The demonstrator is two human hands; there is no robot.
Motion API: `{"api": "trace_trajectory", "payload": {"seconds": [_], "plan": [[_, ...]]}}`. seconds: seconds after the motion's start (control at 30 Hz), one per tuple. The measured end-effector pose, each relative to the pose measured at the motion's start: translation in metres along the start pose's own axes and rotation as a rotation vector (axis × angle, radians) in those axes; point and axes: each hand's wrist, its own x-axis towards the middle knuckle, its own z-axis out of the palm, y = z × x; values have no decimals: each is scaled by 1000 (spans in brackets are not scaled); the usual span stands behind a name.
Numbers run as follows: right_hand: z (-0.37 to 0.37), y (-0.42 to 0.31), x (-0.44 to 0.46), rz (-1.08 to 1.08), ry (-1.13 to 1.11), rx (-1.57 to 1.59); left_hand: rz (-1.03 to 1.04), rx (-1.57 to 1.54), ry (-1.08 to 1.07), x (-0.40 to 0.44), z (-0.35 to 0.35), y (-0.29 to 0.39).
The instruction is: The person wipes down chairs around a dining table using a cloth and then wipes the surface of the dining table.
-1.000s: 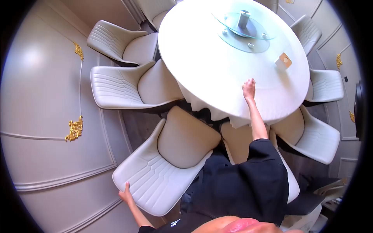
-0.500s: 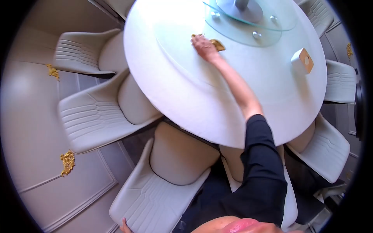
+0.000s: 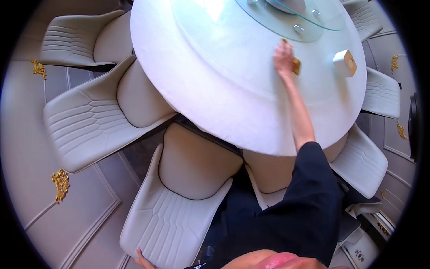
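Observation:
My right hand (image 3: 283, 60) is pressed down on a folded golden-brown cloth (image 3: 296, 66), parts of which show beside the palm and beyond the fingertips. Under it is the clear glass turntable (image 3: 233, 67) on the round, white-covered table (image 3: 201, 105). The arm reaches out long from a black sleeve. Low in the view, my left hand (image 3: 143, 261) rests at the edge of a pale quilted chair (image 3: 165, 224), with fingers stretched out and the rest partly cut off.
A white box with a wood-coloured face (image 3: 345, 63) stands right of my right hand. Beyond it is a smaller tiered glass stand (image 3: 309, 36) with metal posts. Several pale chairs (image 3: 89, 119) ring the table, and panelled walls with gold ornaments (image 3: 60, 186) surround them.
My right hand has slid to the right across the glass with the cloth, closer to the white box. The view has shifted somewhat. My left hand stays at the chair.

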Motion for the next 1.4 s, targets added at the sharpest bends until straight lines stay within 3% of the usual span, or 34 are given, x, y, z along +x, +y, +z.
{"api": "trace_trajectory", "payload": {"seconds": [0.03, 0.27, 0.4, 0.53, 0.6, 0.63, 0.7, 0.73, 0.77, 0.8, 0.87, 0.9, 0.97, 1.07, 1.1, 1.17, 1.23, 1.27, 1.33, 1.37, 1.4], "plan": [[8, -29, -1, -70, 60, 19, 1, -1, -4, 2, -2, -1], [23, -201, 17, -77, -132, 104, 18, -54, 1, 5, -10, -11], [44, -237, 39, -103, -92, 68, 25, -117, -8, 9, -1, -8], [64, -265, 67, -213, -164, 293, 23, -185, 1, 1, 0, -3], [58, -263, 55, -372, -410, 312, 23, -207, -8, -4, -3, 1], [52, -247, 41, -364, -426, 304, 27, -212, -9, -5, -4, 3], [24, -208, 22, -486, -393, 359, 22, -240, -11, -5, -5, 1], [25, -174, 11, -493, -221, 294, 44, -266, -64, 1, -6, -5], [19, -141, 3, -457, -142, 200, 66, -288, -116, 6, -9, -11], [-10, -115, -1, -340, -250, 54, 65, -291, -111, 11, -10, -19], [-44, -75, -29, -173, -23, -109, 109, -313, -70, 20, -7, -32], [-50, -71, -42, -34, -85, -94, 106, -302, -83, 22, -9, -35], [-24, -79, -71, -151, 45, 21, 3, -332, -119, 26, -10, -41], [-30, -153, -80, -340, -208, 247, 32, -231, 15, 40, -10, -55], [-19, -169, -79, -458, -297, 169, 41, -225, 1, 38, -9, -52], [-19, -182, -94, -626, -422, 454, -46, -213, -33, 27, -7, -32], [-76, -172, -108, -660, -495, 512, -30, -182, -35, 21, -5, -26], [-105, -154, -108, -644, -629, 491, -16, -172, -34, 19, -4, -23], [-149, -87, -121, -334, -612, 728, -4, -155, -32, 15, 0, -21], [-151, -41, -134, -270, -330, 767, 3, -142, -26, 12, 1, -19], [-176, -8, -130, 252, -425, 696, 8, -132, -26, 11, 2, -17]]}}
